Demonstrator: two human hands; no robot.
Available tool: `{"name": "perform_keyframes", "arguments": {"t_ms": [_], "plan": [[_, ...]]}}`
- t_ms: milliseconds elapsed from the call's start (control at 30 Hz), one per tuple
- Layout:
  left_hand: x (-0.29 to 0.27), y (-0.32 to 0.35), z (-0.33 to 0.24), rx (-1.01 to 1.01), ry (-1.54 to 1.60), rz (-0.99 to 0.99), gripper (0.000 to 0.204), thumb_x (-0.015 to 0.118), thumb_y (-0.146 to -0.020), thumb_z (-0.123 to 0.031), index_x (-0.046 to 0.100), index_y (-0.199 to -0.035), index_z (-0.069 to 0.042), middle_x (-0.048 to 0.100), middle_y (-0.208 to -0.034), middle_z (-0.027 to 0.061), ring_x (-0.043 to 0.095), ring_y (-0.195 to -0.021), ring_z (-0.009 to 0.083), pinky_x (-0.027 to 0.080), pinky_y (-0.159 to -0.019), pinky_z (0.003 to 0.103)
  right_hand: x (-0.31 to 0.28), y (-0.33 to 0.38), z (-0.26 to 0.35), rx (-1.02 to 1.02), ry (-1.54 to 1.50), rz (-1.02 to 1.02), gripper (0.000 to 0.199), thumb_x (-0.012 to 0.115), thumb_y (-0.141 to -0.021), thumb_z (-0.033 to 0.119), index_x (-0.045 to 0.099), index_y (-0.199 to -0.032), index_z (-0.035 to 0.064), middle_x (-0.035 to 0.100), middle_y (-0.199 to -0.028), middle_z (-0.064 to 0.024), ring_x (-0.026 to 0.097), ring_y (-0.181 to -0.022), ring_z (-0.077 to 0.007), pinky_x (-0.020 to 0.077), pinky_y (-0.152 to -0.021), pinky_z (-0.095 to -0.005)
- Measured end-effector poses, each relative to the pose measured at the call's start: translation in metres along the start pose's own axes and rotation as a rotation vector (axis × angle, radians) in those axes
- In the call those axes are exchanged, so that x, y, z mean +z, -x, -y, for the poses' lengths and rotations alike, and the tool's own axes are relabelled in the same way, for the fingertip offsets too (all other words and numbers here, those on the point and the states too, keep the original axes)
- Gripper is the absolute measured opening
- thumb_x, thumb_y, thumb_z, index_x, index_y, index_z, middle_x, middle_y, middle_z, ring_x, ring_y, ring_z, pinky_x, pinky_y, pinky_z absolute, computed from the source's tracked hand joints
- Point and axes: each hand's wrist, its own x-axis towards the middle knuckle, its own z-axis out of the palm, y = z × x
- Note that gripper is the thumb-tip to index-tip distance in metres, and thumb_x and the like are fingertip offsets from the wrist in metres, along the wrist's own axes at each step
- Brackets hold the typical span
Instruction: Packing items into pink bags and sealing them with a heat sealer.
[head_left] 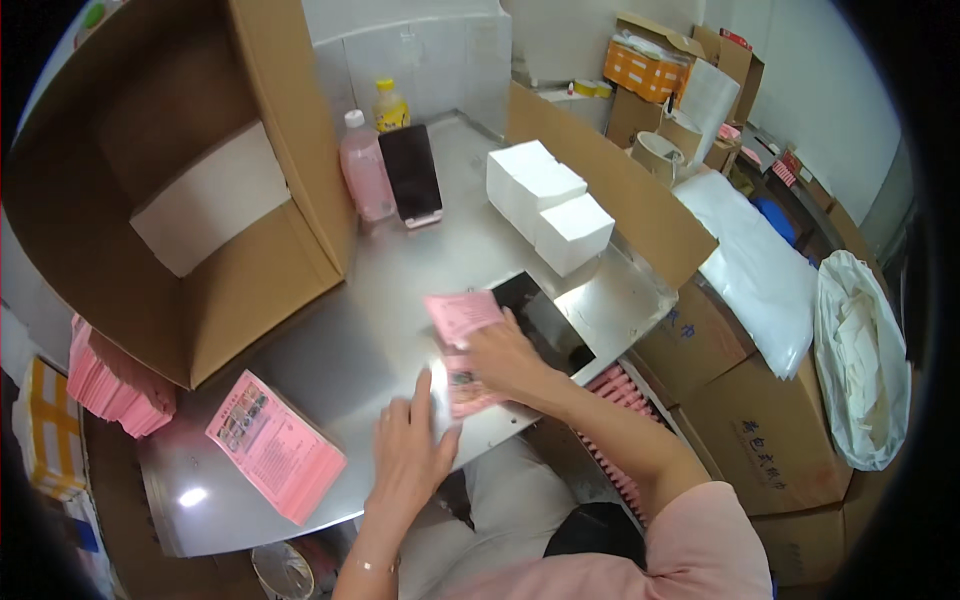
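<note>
Near the table's front edge, my right hand point(503, 355) is closed on a pink printed packet point(464, 314), with its fingers partly hidden and a little blurred. A second pink printed piece point(467, 392) lies just below that hand; whether the two are joined I cannot tell. My left hand point(408, 452) is beside it, fingers apart, next to a blurred white strip point(440, 396). To the left is a neat stack of pink printed sheets point(272, 445). Under and beyond my right hand, a dark glossy panel point(548, 322) sits on the metal table point(375, 330).
A large open cardboard box point(265, 270) stands at the left. White paper blocks point(550, 200) sit at the back right by a cardboard flap point(610, 185). A phone on a stand point(410, 175) and two bottles point(366, 170) are behind. Cartons point(780, 430) crowd the right side.
</note>
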Motion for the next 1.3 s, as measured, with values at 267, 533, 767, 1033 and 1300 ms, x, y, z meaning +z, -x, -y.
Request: {"name": "perform_keyframes", "arguments": {"t_ms": [267, 533, 767, 1033, 1300], "plan": [[-0.04, 0.049, 0.03, -0.146, 0.305, -0.168, 0.035, 0.057, -0.071, 0.006, 0.06, -0.104, -0.003, 0.055, -0.116, 0.0201, 0.052, -0.106, 0.0373, 0.043, -0.092, 0.046, -0.101, -0.003, -0.013, 0.29, -0.102, -0.147, 0.015, 0.062, -0.087, 0.016, 0.067, -0.092, 0.0028, 0.068, -0.087, -0.0158, 0.067, -0.086, -0.0355, 0.0508, -0.077, -0.0498], [-0.106, 0.077, 0.116, -0.615, -0.403, -0.226, 0.019, 0.059, -0.083, -0.001, 0.052, -0.101, -0.003, 0.054, -0.115, 0.0167, 0.048, -0.114, 0.0394, 0.032, -0.105, 0.052, -0.104, -0.01, -0.102, 0.325, 0.205, -0.362, 0.06, 0.08, -0.063, 0.028, 0.06, -0.115, 0.0049, 0.051, -0.12, -0.0172, 0.047, -0.12, -0.036, 0.0403, -0.095, -0.049], [-0.117, 0.066, 0.119, -0.383, -0.481, -0.072, 0.013, 0.058, -0.089, -0.004, 0.054, -0.101, -0.004, 0.058, -0.096, 0.0128, 0.052, -0.103, 0.0352, 0.037, -0.098, 0.05, -0.118, 0.017, -0.077, 0.26, 0.433, -0.536, 0.032, 0.074, -0.076, 0.025, 0.067, -0.1, 0.0055, 0.06, -0.101, -0.012, 0.056, -0.101, -0.031, 0.0408, -0.089, -0.0465], [0.003, 0.008, 0.027, 0.059, -0.22, -0.009, 0.013, 0.062, -0.085, -0.007, 0.062, -0.099, -0.009, 0.056, -0.103, 0.0141, 0.049, -0.099, 0.0355, 0.037, -0.089, 0.049, -0.123, 0.015, -0.079, 0.361, 0.316, -0.415, 0.017, 0.064, -0.087, 0.018, 0.071, -0.085, 0.0036, 0.061, -0.095, -0.0125, 0.057, -0.09, -0.0291, 0.0433, -0.077, -0.0436], [0.021, -0.005, -0.01, 0.19, 0.024, -0.017, 0.021, 0.067, -0.084, -0.01, 0.062, -0.104, -0.006, 0.054, -0.112, 0.018, 0.049, -0.101, 0.0361, 0.038, -0.092, 0.05, -0.096, 0.019, -0.063, 0.135, 0.242, -0.532, 0.043, 0.065, -0.079, 0.009, 0.062, -0.121, 0.0016, 0.063, -0.1, -0.0158, 0.059, -0.107, -0.0358, 0.0443, -0.1, -0.0474]]}}
